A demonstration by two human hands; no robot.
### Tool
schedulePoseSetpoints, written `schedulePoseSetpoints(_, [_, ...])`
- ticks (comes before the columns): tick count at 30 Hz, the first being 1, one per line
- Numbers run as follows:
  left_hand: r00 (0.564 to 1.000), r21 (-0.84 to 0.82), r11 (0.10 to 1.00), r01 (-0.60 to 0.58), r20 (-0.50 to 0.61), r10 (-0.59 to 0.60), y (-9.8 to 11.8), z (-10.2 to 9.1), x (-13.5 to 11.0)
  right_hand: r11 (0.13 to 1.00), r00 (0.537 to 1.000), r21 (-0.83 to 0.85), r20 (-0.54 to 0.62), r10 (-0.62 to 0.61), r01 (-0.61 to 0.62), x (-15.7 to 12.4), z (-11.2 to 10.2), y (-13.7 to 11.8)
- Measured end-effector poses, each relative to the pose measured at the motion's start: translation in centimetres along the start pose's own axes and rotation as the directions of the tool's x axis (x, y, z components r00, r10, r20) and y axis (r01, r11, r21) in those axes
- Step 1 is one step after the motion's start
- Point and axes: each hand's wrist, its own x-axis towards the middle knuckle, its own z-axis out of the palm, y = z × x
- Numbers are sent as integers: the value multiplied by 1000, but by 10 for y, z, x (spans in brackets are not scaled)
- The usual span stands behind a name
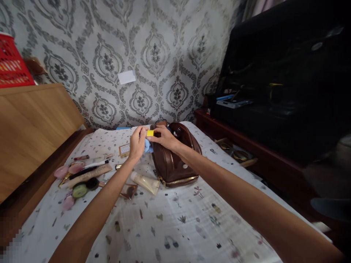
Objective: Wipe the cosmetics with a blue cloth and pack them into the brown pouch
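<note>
A small item with a bright yellow part [150,133] is held between my two hands, above the left edge of an open brown toiletry bag [175,160]. My left hand [138,141] is closed round its left end, and a light blue thing [148,147] shows just below those fingers. On the yellow part's right side, my right hand [165,137] pinches with thumb and fingers. The bag's gold zipper is undone, and dark things show inside. Near my left wrist lie a patterned compact [124,150] and a cream-coloured squeeze tube [146,182].
Makeup brushes, pink sponges [61,171], a green round item [79,190] and a long beige pouch [89,177] lie on the left of the patterned sheet [170,223]. A wooden board [41,124] borders the left; a large black television [279,80] stands right.
</note>
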Motion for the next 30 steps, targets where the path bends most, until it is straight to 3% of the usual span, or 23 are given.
schedulePoseSetpoints(2, [1000,10,1000,30,9,-30,-3,1,0,999,1000,-38,23,-17,18,0,0,1])
schedulePoseSetpoints(4, [990,-52,989,141,35,-140,-8,2,2,995,998,-82,50,-46,50,0,-1,1])
schedulePoseSetpoints(7, [946,-181,930,320,108,-305,-16,2,6,988,993,-121,86,-87,97,-2,-2,0])
schedulePoseSetpoints(11, [895,-336,830,446,201,-399,-16,-7,4,989,993,-103,77,-94,102,-2,0,4])
schedulePoseSetpoints(13, [876,-405,778,480,277,-395,-11,-15,1,994,996,-82,49,-74,78,-2,2,7])
schedulePoseSetpoints(18, [867,-446,768,460,410,-281,-6,-31,-11,998,998,-45,44,-43,44,-1,2,14])
schedulePoseSetpoints(20, [858,-461,742,487,412,-307,-9,-31,-14,998,997,-36,63,-51,53,-1,2,14])
schedulePoseSetpoints(25, [786,-379,699,606,421,-453,-15,-24,-16,999,996,-11,73,-45,46,1,3,15])
schedulePoseSetpoints(30, [772,-392,672,629,417,-479,-13,-23,-17,999,996,-9,76,-49,50,1,5,17])
